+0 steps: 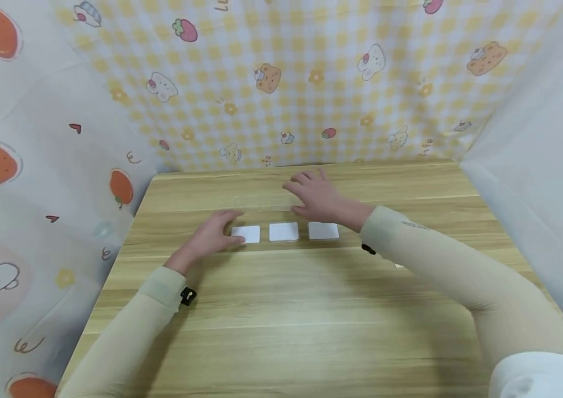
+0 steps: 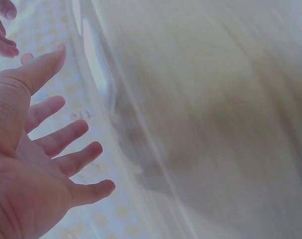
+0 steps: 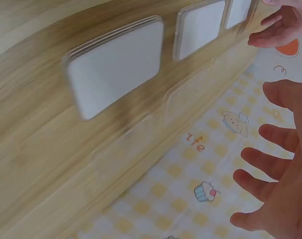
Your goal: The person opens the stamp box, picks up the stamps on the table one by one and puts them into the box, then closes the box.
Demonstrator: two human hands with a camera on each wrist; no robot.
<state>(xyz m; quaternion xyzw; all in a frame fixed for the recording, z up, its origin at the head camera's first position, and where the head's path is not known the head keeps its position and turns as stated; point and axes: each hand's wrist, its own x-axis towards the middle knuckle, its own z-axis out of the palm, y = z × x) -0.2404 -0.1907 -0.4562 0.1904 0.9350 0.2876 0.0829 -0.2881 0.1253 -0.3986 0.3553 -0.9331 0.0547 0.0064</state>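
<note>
We see a light wooden tabletop (image 1: 311,309) closed in by printed cloth: a yellow checked curtain (image 1: 311,83) behind the far edge and a carrot-print cloth (image 1: 22,182) along the left edge. Three white cards lie in a row, nearer the far edge than the near one. Our left hand (image 1: 214,232) has its fingers almost straight and spread, and its fingertips rest on the left card (image 1: 247,234). Our right hand (image 1: 318,196) is open too, fingers spread and holding nothing, above the tabletop just beyond the middle card (image 1: 283,231) and the right card (image 1: 323,230).
</note>
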